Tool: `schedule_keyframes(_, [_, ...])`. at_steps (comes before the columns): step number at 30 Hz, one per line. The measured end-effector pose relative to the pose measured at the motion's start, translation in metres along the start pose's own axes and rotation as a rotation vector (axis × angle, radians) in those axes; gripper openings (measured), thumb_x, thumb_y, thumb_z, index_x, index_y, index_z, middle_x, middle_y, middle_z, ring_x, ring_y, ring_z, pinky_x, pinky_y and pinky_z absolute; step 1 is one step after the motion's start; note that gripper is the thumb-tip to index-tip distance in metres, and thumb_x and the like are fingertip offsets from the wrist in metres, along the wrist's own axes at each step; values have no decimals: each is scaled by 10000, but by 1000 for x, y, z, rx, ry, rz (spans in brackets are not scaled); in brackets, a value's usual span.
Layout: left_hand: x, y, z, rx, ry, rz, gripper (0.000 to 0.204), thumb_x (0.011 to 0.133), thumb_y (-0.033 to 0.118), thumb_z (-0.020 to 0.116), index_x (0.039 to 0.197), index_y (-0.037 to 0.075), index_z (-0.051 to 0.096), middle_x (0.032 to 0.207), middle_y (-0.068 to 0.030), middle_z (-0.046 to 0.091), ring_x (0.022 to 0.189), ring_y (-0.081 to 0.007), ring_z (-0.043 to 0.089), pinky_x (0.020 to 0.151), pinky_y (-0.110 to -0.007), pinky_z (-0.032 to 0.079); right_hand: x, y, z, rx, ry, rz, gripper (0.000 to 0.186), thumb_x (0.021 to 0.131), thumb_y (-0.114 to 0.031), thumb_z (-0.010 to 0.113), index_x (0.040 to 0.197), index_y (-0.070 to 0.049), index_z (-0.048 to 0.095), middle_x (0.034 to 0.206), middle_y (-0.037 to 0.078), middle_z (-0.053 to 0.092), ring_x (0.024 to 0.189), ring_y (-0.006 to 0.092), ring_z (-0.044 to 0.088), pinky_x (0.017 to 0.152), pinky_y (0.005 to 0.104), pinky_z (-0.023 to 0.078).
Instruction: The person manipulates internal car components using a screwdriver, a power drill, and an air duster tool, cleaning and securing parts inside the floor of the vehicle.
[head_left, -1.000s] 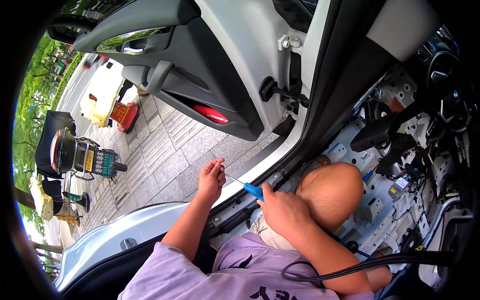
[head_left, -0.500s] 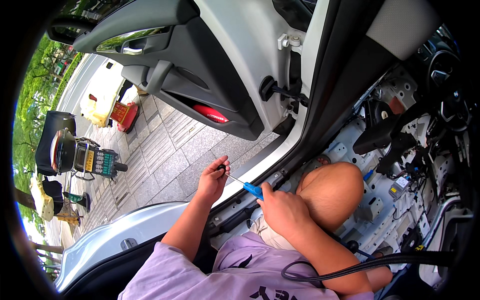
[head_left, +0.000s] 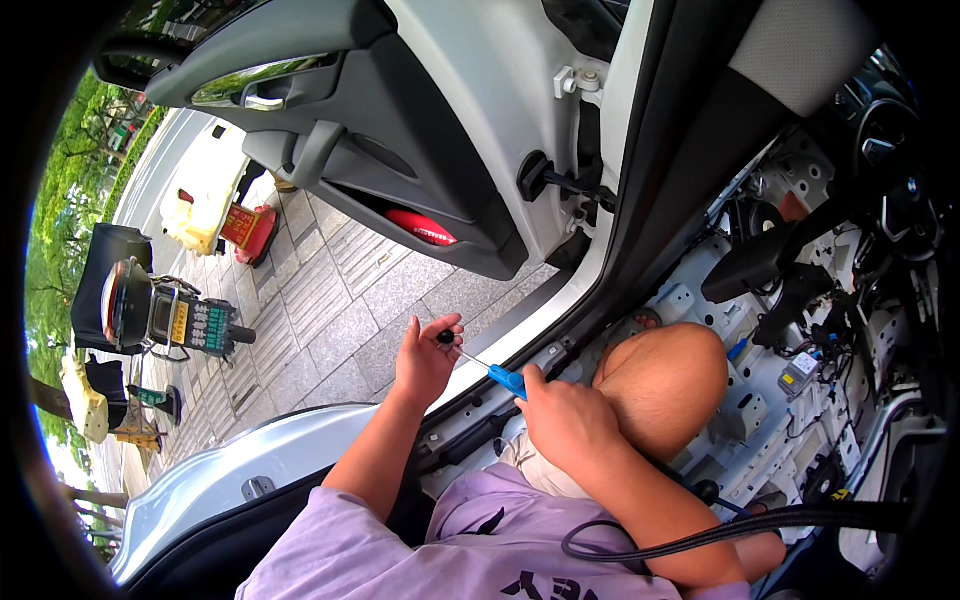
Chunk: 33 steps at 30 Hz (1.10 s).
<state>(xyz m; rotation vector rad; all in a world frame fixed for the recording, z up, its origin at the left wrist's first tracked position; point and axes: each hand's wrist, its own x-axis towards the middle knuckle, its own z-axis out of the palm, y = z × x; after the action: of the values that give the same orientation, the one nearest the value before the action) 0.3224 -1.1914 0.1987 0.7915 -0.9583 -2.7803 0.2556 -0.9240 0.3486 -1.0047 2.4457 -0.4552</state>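
My right hand is closed round the blue handle of a screwdriver. Its thin metal shaft points up and left toward my left hand. A small round black part sits among the left fingers, at the far end of the shaft. Those fingers curl about the part while the thumb stands away from it. Whether the part is fixed to the shaft I cannot tell. Both hands are above the white door sill, beside my bent knee.
An open car door with a red item in its pocket stands ahead. To the right lies a bare metal car floor with loose wiring and a silver module. Parked scooters stand on the paving. A black cable crosses my right forearm.
My left thumb has lifted away from the black part, and the left fingers have spread a little. The screwdriver and my right hand stay almost where they were.
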Motion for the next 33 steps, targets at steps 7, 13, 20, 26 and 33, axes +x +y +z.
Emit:
schedule_keyframes(7, [8, 0, -2, 125, -7, -1, 479, 1153, 383, 469, 1330, -17, 663, 1040, -71, 657, 949, -174, 593, 892, -311, 483, -1, -1, 1, 13, 24, 39, 279, 1039, -299, 668, 1105, -54, 553, 762, 173, 750, 732, 380, 769, 624, 509, 599])
schedule_keyframes(13, [-4, -8, 55, 469, 68, 139, 260, 1138, 202, 572, 1288, 11, 665, 873, -6, 622, 681, -66, 501, 597, -204, 398, -38, 28, -44, 333, 22, -33, 336, 1040, -315, 670, 1187, -29, 572, 772, 207, 734, 746, 453, 739, 674, 560, 576])
schedule_keyframes(20, [-46, -25, 195, 655, -454, 189, 255, 1163, 240, 520, 1111, 33, 659, 668, 49, 417, 537, -53, 286, 496, -249, 227, -203, 146, -137, 655, 126, 465, 383, 1032, -247, 714, 1327, -31, 598, 957, 129, 795, 913, 234, 787, 815, 393, 595])
schedule_keyframes(26, [-97, -173, 335, 582, -756, -289, 463, 1128, 177, 477, 1544, -23, 517, 1243, -84, 599, 1008, -147, 563, 867, -271, 481, -398, 245, -101, 350, 689, 876, 546, 1007, -240, 740, 1443, 37, 563, 993, 261, 727, 884, 417, 705, 816, 450, 543])
schedule_keyframes(33, [-31, -423, 325, 1031, -560, -794, 343, 1105, 107, 548, 1406, -38, 628, 1216, -70, 676, 1006, -119, 627, 798, -329, 534, -483, 297, 25, 423, 788, 1110, 483, 1001, -233, 746, 1401, -3, 603, 963, 273, 687, 902, 460, 699, 816, 489, 540])
